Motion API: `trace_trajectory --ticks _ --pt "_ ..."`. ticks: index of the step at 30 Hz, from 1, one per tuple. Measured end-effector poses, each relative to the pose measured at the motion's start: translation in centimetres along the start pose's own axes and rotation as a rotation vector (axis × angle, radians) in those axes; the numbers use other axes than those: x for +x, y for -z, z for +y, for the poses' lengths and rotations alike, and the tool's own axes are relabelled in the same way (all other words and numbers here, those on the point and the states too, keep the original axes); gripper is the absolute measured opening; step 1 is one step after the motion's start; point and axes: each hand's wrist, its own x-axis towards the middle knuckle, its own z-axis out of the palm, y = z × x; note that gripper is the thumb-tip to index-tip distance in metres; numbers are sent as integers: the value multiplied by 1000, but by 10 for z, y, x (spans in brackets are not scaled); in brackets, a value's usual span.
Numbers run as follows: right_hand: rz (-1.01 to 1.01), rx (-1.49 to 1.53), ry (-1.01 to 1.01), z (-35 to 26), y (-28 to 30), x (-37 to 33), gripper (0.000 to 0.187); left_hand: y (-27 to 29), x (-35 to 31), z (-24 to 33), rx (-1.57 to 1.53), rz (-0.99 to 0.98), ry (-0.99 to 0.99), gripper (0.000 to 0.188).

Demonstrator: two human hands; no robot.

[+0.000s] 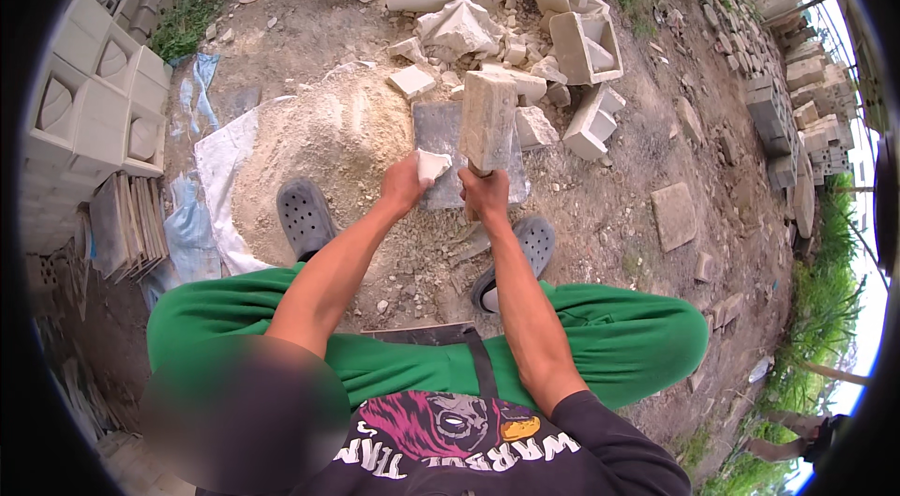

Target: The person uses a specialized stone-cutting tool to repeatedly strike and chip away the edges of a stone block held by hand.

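My left hand (403, 185) grips a small, jagged piece of whitish block (433, 165) over the left part of a flat grey slab (438, 130). Closed round the short handle of a wooden mallet (488, 116), my right hand (485, 191) is at the slab's near right side. The mallet's big blocky head stands up beyond that hand and covers part of the slab. A gap separates the mallet from the piece. Left of the slab spreads a heap of pale crushed grit (323, 154) on a white sack (228, 177).
Broken pale blocks (459, 27) pile up beyond the slab, with hollow decorative blocks (586, 46) among them. Stacked blocks (98, 88) and thin boards (131, 229) stand at left. A flat stone (675, 215) lies at right. My clog-shod feet (306, 215) flank the work spot.
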Motion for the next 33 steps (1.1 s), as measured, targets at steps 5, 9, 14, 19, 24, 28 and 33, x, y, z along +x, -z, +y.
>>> trace_trajectory --ticks 5,9,14,19,24,28,33 --pt "-11 -183 -59 90 -5 10 30 4 7 21 109 -35 -14 40" --pt "-36 -162 -170 84 7 17 35 5 4 13 130 -12 -25 42" --pt "-58 -33 -142 13 8 5 29 8 9 6 203 -118 16 45" --pt "-71 36 -49 42 1 -1 31 8 13 12 186 -119 2 41" --pt "-143 -111 -254 33 10 5 27 11 11 7 168 -135 40 37" --pt "-78 -33 -149 28 8 15 35 8 12 9 198 -87 -1 37" --pt "-177 54 -50 45 0 5 31 11 15 10 175 -104 -4 44"
